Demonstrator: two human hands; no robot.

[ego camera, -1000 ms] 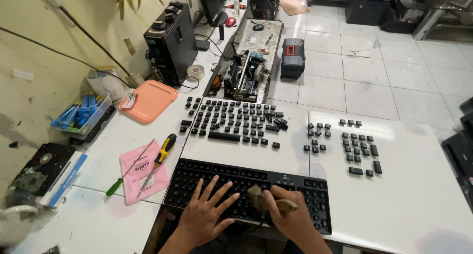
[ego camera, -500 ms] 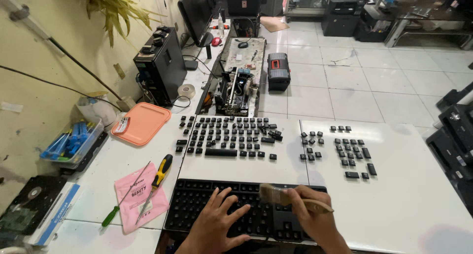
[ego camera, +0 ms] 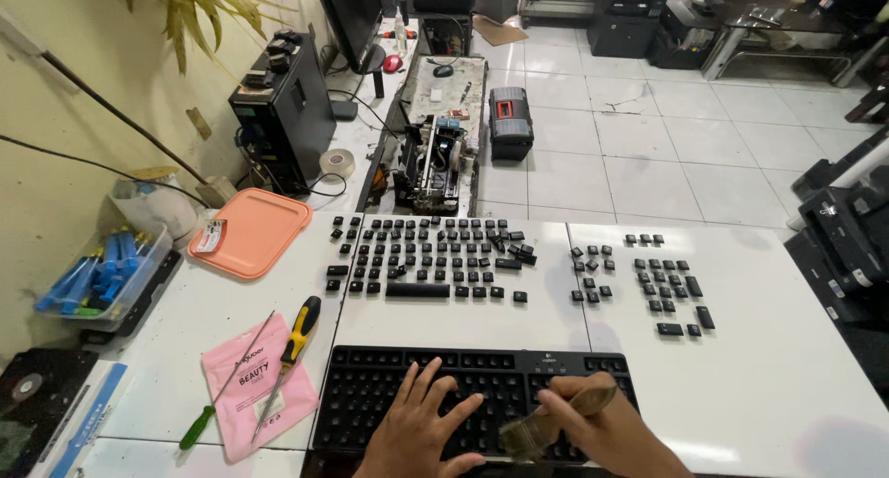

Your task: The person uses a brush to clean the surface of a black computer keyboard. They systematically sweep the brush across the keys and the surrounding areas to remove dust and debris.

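Best kept left hand [ego camera: 421,427] spread flat on bare black keyboard [ego camera: 389,385] while right hand [ego camera: 593,422], closed around brush [ego camera: 546,424], swept lightly between key sockets.

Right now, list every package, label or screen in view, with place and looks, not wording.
Flat pink plastic pouch: left of the black keyboard, under two screwdrivers.
Small white-and-red label: on the orange tray, far left.
Dark monitor: far end of the table, upright, screen not visible.

Loose keycaps [ego camera: 431,256] crowd the worktop [ego camera: 759,385] beyond the keyboard [ego camera: 463,395]; screwdrivers [ego camera: 292,344] block its left; right lies open.
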